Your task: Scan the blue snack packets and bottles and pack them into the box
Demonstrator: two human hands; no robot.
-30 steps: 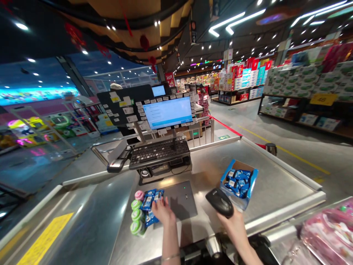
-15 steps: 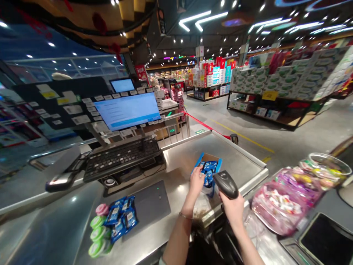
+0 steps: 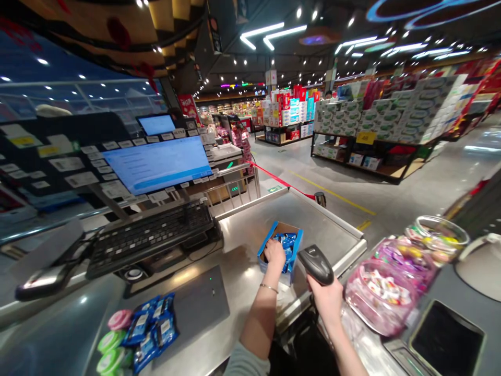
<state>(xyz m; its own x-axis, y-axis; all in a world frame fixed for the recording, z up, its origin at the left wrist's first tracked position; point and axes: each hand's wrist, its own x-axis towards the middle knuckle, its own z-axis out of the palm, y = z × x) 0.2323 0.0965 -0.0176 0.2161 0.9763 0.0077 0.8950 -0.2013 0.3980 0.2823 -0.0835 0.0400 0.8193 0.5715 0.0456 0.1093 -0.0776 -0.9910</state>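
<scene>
The right hand (image 3: pixel 326 300) gripped a black handheld barcode scanner (image 3: pixel 315 264), long axis diagonal, nose aimed forward-left, while the left hand (image 3: pixel 274 253), apart, reached into blue packets (image 3: pixel 287 250) (print unreadable) in a carton (image 3: pixel 298 245) on the steel desk (image 3: pixel 324 219).

Bright, even store light falls from LED strips (image 3: pixel 262 34) and ceiling spotlights (image 3: pixel 299 12), leaving only soft shadows. Glare streaks the steel tabletop (image 3: pixel 242 235) and highlights the barcode scanner (image 3: pixel 315 265). Wide-angle distortion bends the frame edges, and the pink candy bags (image 3: pixel 381 292) appear slightly blurred.
</scene>
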